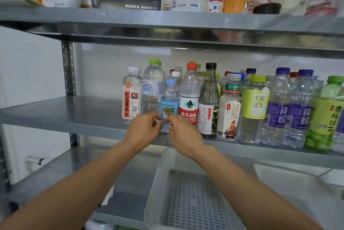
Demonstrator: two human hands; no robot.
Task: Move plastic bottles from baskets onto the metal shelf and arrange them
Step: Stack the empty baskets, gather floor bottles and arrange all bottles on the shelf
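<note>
Several plastic bottles stand in rows on the middle metal shelf (70, 112). At the front stands a small bottle with a light blue cap and blue label (170, 99), between a clear green-capped bottle (153, 88) and a red-capped bottle with a red label (189, 97). My left hand (144, 129) and my right hand (183, 131) both reach to the blue bottle's base, and their fingertips pinch its lower part from either side. Both hands hide the bottle's bottom. A white plastic basket (158, 188) sits on the shelf below, with nothing visible inside.
A white bottle with an orange label (131, 97) stands at the left end of the row. Purple-labelled and green-labelled bottles fill the right side. The top shelf (167, 19) carries a black box, cleaning bottles and jars. An upright post (68, 69) stands at the left.
</note>
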